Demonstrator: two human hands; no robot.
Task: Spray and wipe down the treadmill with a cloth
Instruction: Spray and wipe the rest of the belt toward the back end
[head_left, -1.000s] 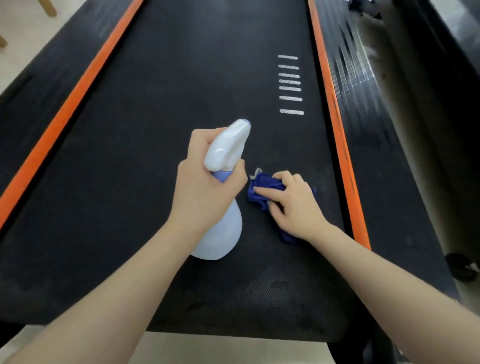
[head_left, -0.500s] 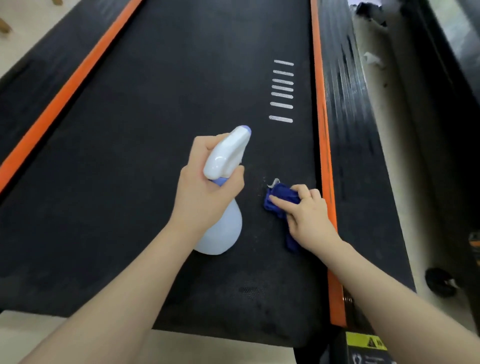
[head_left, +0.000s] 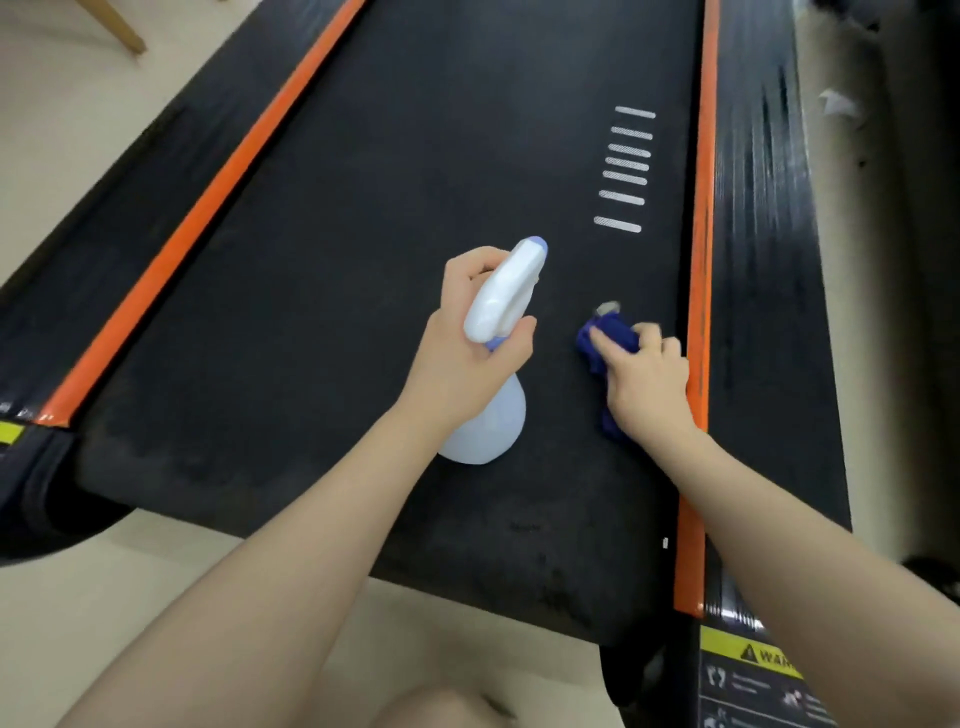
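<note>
Head view: right fingers (head_left: 608, 347) curl over cloth (head_left: 615, 332), seemingly pressing it onto belt (head_left: 363, 234).

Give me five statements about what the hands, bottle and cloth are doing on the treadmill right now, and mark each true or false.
1. The left hand grips the spray bottle at its neck. True.
2. The right hand presses a blue cloth on the black belt. True.
3. The cloth lies close to the left orange stripe. False: it lies close to the right orange stripe.
4. The bottle's nozzle points back toward the person. False: it points away, up the belt.
5. The white dashes on the belt lie beyond the cloth. True.
</note>
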